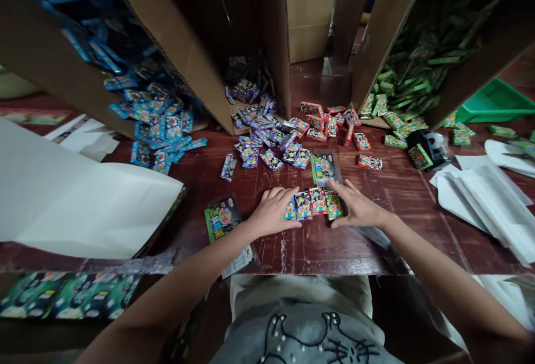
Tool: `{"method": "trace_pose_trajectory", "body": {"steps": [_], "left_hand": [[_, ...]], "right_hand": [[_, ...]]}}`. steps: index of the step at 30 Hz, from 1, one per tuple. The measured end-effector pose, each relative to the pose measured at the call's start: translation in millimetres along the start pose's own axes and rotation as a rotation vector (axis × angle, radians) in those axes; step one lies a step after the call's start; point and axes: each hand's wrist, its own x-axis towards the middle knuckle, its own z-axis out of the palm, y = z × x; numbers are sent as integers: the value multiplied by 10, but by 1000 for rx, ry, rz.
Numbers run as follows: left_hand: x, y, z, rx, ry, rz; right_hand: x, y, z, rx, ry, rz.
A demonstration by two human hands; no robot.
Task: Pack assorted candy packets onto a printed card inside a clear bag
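We are looking at a dim, soft-lit scene: the table [317,247] is catching faint sheen at 6 o'clock, boxes [175,35] are bowing at 11 and 1, corners are darkening, and the paper [62,208] at 9 is glaring.

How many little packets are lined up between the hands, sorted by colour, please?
Blue packet: 1, touching the left hand
Purple packet: 1
Red packet: 1
Green packet: 1, touching the right hand
Total: 4 packets, side by side in a row on the table.
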Motion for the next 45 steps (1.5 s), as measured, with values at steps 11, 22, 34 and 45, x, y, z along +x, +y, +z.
{"method": "trace_pose_trajectory", "body": {"steps": [11, 22, 34, 45], "left_hand": [[-721, -265, -824, 172, -147, 133], [-1486, -323, -780, 380, -358, 237], [-1210, -112, -299, 2, 76, -363], [-925, -244, -292, -147, 170, -389]], "right_hand": [[184, -265, 39, -192, 44, -58], [929, -740, 505, -354, -58, -237], [737, -932, 572, -257, 103, -211], [655, -902, 519, -258, 69, -175]]}}
